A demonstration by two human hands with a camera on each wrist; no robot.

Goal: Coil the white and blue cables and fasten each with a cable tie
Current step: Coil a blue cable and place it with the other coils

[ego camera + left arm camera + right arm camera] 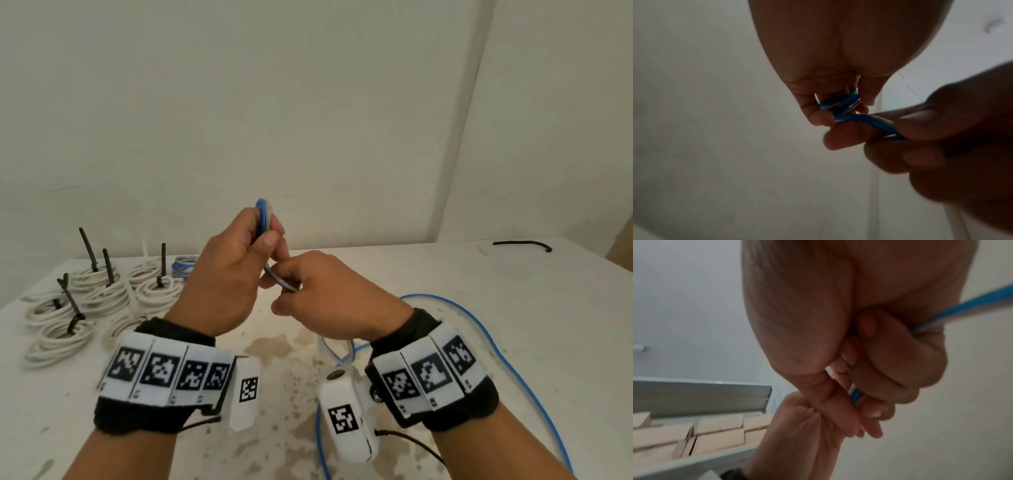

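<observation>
Raised above the table, my left hand [239, 260] grips a small coil of the blue cable [263, 214], whose loops show between its fingers [838, 104]. My right hand [318, 291] pinches the same blue cable [869, 121] just below the coil, close against the left hand. From the right hand the loose length of blue cable [496, 346] runs down and loops over the table to the right. In the right wrist view the cable [966, 305] enters the curled fingers. Several white cable coils [102, 294] fastened with black ties lie at the left.
A blue coil or roll [183, 267] lies behind the white coils. One black cable tie [524, 244] lies at the table's far right. The white table [445, 274] is stained near its front middle. A wall stands right behind it.
</observation>
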